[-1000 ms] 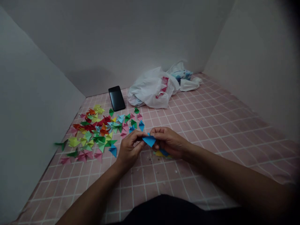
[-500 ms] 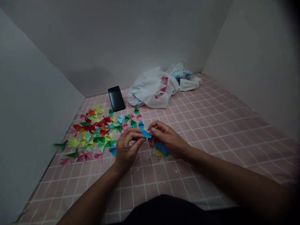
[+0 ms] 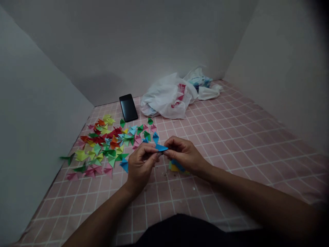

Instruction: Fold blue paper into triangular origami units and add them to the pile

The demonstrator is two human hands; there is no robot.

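Note:
A small folded piece of blue paper (image 3: 161,148) is held between my two hands, just above the checked cloth. My left hand (image 3: 142,161) pinches its left end between thumb and fingers. At the right tip, my right hand (image 3: 183,154) has its thumb and curled index finger closed on the paper. Under my right hand lies a stack of blue, yellow and green paper sheets (image 3: 175,167), partly hidden by the hand. Many folded paper pieces (image 3: 111,153) in green, red, yellow, pink and blue are spread to the left of my left hand.
A black phone (image 3: 128,107) lies beyond the folded pieces. Behind my hands, a crumpled white plastic bag (image 3: 167,97) with red print sits near the wall, beside another bag (image 3: 202,82) with blue contents. Pale walls (image 3: 33,113) enclose the pink checked cloth (image 3: 244,137).
My right thumb and index finger have closed onto the right tip of the blue paper, where they were looser before. My left hand keeps its pinch. The view has shifted very slightly.

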